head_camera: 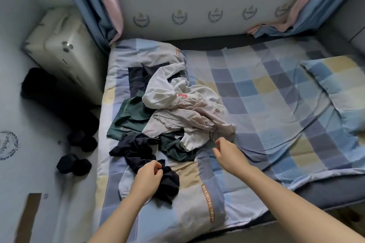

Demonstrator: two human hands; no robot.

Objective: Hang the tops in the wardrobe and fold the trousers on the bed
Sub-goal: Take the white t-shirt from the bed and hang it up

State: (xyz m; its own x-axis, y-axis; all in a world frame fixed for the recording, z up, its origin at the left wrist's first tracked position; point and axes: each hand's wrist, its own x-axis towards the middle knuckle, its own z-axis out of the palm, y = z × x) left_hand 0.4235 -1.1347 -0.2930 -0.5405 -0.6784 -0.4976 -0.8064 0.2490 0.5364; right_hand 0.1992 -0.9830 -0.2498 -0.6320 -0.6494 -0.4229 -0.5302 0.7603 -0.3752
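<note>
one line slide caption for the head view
Both hands, left and right, reach toward a clothes pile on a checked bed.

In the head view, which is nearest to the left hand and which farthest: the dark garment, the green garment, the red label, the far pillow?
From the left hand:
1. Dark garment, touching the fingers.
2. Green garment, further up the bed.
3. Red label, on the white top in the pile.
4. Far pillow, at the right edge.
</note>
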